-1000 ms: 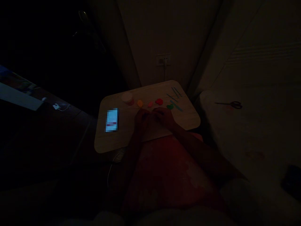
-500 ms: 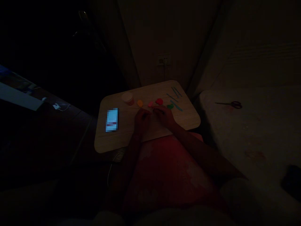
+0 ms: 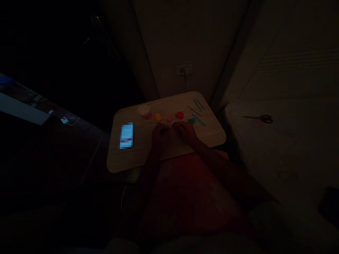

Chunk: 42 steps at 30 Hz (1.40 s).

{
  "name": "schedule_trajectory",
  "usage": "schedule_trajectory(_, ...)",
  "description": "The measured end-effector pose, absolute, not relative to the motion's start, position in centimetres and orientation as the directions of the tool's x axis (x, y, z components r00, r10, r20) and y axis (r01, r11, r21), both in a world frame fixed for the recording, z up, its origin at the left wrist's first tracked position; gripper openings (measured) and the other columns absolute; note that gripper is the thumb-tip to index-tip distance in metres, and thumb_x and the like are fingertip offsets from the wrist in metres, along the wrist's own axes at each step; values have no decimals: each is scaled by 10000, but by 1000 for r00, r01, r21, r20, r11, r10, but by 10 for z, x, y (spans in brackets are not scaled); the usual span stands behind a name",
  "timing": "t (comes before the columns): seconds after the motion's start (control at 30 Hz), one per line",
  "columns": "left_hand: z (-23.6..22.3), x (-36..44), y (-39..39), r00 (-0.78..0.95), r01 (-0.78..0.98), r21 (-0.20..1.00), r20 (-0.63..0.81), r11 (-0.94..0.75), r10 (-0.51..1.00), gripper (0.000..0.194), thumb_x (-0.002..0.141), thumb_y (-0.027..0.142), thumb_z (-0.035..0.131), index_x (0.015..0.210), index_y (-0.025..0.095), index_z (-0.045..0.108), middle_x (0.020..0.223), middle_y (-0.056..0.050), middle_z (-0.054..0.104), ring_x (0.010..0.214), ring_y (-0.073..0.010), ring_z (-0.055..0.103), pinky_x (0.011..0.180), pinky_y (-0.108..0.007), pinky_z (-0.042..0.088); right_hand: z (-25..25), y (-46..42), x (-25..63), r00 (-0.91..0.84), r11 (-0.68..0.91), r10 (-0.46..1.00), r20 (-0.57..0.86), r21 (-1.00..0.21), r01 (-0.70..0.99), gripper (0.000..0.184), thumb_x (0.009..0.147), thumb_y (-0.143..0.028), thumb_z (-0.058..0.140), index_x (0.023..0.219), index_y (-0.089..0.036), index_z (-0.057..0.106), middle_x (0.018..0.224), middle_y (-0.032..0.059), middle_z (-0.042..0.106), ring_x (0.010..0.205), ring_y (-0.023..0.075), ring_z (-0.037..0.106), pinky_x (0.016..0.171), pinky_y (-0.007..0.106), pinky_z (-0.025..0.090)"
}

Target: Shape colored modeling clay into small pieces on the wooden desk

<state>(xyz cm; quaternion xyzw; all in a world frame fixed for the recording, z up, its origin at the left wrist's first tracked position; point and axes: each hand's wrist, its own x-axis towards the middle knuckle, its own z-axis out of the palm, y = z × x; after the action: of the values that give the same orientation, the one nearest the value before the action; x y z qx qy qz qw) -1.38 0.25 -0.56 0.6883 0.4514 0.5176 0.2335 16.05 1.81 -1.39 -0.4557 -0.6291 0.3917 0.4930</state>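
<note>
In dim light, my left hand (image 3: 159,132) rests low over the small wooden table (image 3: 140,158), fingers curled in. Facing it is my right hand (image 3: 187,131), its fingers bent and pressed together. Anything between their fingertips is too dark and small to make out. Just beyond the hands lie soft lumps that look like modelling clay: an orange lump (image 3: 158,117), a pink lump (image 3: 170,118), a red lump (image 3: 179,115) and a green lump (image 3: 191,121). Several blue-green strips (image 3: 198,120) lie to the right of them.
A tub with a pale lid (image 3: 144,112) stands at the back left of the table. A lit phone (image 3: 126,135) lies on the left side. Scissors (image 3: 261,118) rest on a pale surface to the right. Behind the table is a wall socket (image 3: 184,69) with a plugged-in cable.
My right hand's fingers have drawn in slightly, away from the pink lump. My left hand stays almost in place. The view has shifted a little and looks darker.
</note>
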Motion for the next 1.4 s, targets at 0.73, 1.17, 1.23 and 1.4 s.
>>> schedule_trajectory(0.73,-3,-14,0,51,398,794,481,-459,875,75,839,148,624,809,209,658,864,-23,637,847,-181,600,780,-311,491,-10,13,158,-107,187,978,177,-979,87,313,902,-463,630,747,-194,669,576,-1,626,493,134,551,475,243,415)
schedule_trajectory(1.17,-1,-13,-1,49,382,802,478,-459,877,60,844,154,636,816,202,658,865,-23,631,851,-178,601,790,-307,487,-13,19,163,-111,401,916,386,-890,216,243,908,-271,588,960,-216,818,968,75,778,906,210,684,860,339,520)
schedule_trajectory(1.23,-2,-13,-1,47,380,800,485,-465,873,66,843,148,638,811,203,657,868,-23,634,853,-179,604,792,-309,488,-13,19,164,-128,423,906,403,-878,227,237,892,-229,594,943,-225,826,941,72,769,906,209,678,857,343,524)
schedule_trajectory(1.4,-3,-14,0,49,378,804,478,-459,877,53,856,186,646,808,207,654,863,-22,633,844,-178,603,792,-312,488,-15,19,162,-149,394,916,372,-905,160,262,831,-197,656,1031,-239,820,976,64,782,885,203,697,840,346,547)
